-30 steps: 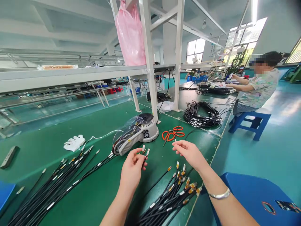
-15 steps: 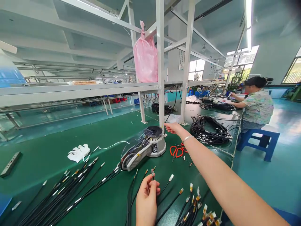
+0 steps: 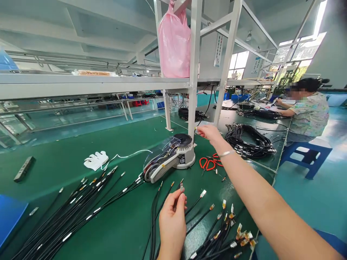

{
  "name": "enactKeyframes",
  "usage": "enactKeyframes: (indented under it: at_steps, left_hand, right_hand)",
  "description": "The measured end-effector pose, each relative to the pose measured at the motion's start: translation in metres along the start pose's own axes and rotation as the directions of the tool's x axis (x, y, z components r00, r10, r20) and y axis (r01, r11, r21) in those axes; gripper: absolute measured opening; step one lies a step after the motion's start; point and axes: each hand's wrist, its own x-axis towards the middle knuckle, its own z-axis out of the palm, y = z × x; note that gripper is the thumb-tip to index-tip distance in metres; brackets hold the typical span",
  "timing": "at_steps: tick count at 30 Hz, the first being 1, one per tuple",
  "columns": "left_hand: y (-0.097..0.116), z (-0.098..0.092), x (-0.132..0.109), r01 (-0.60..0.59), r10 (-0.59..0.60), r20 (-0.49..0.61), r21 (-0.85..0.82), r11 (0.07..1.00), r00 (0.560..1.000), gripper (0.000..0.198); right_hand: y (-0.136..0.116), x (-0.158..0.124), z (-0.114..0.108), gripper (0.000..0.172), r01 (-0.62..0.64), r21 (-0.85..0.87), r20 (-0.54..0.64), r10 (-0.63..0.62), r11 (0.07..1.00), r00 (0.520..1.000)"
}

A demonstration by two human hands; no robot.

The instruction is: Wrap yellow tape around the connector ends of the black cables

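My left hand is closed around a black cable, its flat metal-tipped connector standing up between thumb and forefinger. My right hand reaches to the foot of a white post, behind a round tape dispenser. Its fingers are pinched together; a tiny yellowish bit shows at the fingertips, too small to name. To the right of my left hand, several black cables fan out with white and amber-taped ends. Red-handled scissors lie beside the dispenser.
A long bundle of labelled black cables lies at left, by a white glove and a power strip. Coiled cables rest at right. A white post and a pink bag stand behind. A co-worker sits at far right.
The view has shifted, so the scene sits higher and slightly to the right. My left hand keeps the cable. My right hand stays by the post, fingers still pinched.
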Motion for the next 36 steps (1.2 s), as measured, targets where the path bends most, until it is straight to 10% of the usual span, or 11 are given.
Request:
enactKeyframes:
  at_steps: [7, 12, 15, 25, 36]
  left_hand:
    - [0.012, 0.009, -0.024, -0.139, 0.132, 0.082, 0.082, 0.987, 0.988, 0.030]
    - [0.019, 0.011, -0.038, -0.340, 0.306, 0.164, 0.248, 0.907, 0.938, 0.018]
    - [0.023, 0.011, -0.046, -0.405, 0.354, 0.205, 0.332, 0.852, 0.913, 0.016]
    - [0.026, 0.003, -0.068, -0.294, 0.259, 0.151, 0.301, 0.907, 0.954, 0.013]
    - [0.021, -0.001, -0.069, -0.620, 0.569, 0.250, 0.364, 0.695, 0.784, 0.012]
  right_hand:
    - [0.044, -0.194, -0.018, 0.029, -0.099, 0.440, 0.081, 0.071, 0.893, 0.994]
    - [0.035, -0.282, -0.031, 0.017, 0.008, 0.290, -0.018, -0.003, 0.957, 1.000]
    - [0.021, -0.299, -0.044, 0.016, 0.147, 0.257, -0.189, -0.100, 0.955, 0.977]
    - [0.039, -0.296, -0.008, 0.020, -0.021, 0.487, 0.035, 0.005, 0.873, 0.999]
    - [0.046, -0.301, -0.004, 0.027, 0.027, 0.432, -0.005, -0.028, 0.901, 1.000]
